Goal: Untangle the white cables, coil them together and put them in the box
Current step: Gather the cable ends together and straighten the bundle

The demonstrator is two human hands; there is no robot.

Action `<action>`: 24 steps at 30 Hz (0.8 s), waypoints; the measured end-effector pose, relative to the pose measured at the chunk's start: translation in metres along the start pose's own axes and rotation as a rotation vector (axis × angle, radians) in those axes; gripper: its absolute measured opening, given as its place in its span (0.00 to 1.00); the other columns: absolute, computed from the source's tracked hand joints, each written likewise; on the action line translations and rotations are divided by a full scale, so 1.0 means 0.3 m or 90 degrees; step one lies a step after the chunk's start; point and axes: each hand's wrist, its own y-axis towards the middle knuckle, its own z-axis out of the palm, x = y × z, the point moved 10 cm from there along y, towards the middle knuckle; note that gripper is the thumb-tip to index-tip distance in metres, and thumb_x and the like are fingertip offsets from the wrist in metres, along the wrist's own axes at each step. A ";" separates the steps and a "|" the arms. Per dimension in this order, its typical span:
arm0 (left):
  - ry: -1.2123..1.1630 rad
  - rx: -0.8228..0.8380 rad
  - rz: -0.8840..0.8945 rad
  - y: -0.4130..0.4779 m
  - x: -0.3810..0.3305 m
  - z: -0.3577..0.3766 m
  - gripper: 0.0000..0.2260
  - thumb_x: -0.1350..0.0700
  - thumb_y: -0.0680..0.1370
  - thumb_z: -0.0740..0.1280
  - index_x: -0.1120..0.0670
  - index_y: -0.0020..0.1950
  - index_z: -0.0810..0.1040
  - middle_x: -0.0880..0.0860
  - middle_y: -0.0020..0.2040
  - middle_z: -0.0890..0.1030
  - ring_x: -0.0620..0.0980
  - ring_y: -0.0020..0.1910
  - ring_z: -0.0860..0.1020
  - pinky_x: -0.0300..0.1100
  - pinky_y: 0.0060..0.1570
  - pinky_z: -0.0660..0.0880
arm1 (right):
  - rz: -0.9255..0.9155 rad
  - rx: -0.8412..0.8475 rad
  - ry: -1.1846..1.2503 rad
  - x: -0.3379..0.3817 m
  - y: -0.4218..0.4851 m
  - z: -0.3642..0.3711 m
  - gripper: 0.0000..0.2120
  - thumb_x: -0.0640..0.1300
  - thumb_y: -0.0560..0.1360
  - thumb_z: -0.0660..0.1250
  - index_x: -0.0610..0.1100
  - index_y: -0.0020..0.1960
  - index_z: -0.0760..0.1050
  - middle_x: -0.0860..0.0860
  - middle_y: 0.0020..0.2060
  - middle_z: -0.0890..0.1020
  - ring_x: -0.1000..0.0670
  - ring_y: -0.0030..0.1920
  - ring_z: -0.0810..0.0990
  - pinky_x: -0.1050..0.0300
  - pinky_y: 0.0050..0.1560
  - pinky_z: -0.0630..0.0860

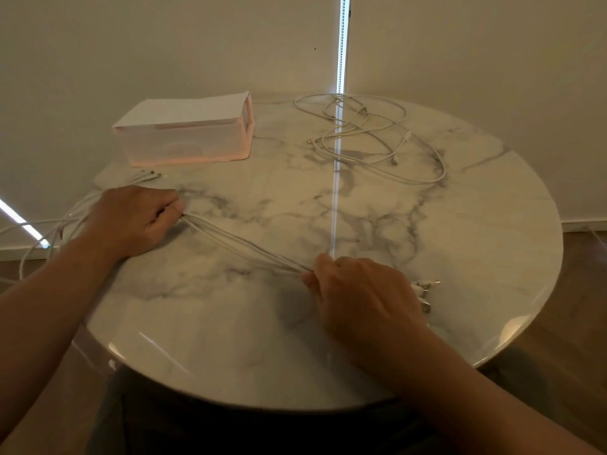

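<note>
Round table (295,339), white marble top with grey veining, glossy; stands in a room corner. Walls (164,44) plain, off-white, dimly lit. Narrow vertical strip of daylight (342,44) at the corner, a bead chain hanging in it; its reflection (335,205) runs as a bright line down the tabletop. Second bright slit (16,218) low at left edge. Floor (584,290) dark wood; pale skirting board (584,222) at wall foot

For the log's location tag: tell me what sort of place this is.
Probably a room in a home: a round white marble-patterned table stands on a brown wooden floor close to plain cream walls.
</note>
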 end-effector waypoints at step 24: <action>-0.042 -0.045 0.073 -0.028 -0.185 -0.066 0.15 0.47 0.79 0.49 0.49 0.36 0.65 0.51 0.27 0.73 0.58 0.26 0.72 0.44 0.28 0.65 | -0.097 0.042 -0.098 0.302 0.297 0.055 0.25 0.48 0.81 0.58 0.36 0.72 0.61 0.39 0.64 0.72 0.39 0.61 0.71 0.47 0.60 0.69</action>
